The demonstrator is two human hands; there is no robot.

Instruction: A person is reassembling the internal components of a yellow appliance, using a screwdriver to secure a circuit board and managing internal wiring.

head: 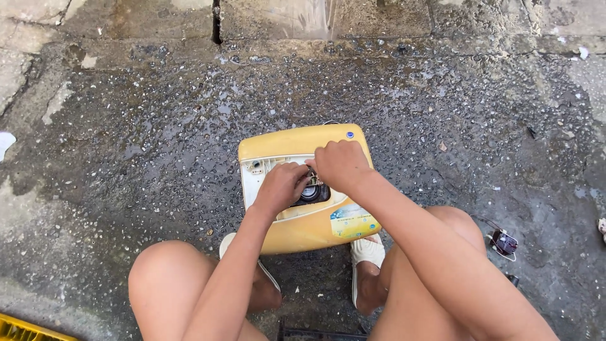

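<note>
A yellow plastic appliance housing (297, 144) with a white inner panel lies on the wet ground between my knees. My left hand (282, 185) rests over the panel's open middle, fingers curled down into it. My right hand (341, 163) is beside it, fingers pinched at the same spot. A dark round part (312, 194) shows under both hands. What the fingertips hold is hidden.
Wet, gravelly concrete (158, 151) surrounds the housing. A small dark part with wires (504, 243) lies on the ground right of my right knee. A yellow crate corner (25, 329) shows at bottom left. My sandalled feet (367, 252) stand just below the housing.
</note>
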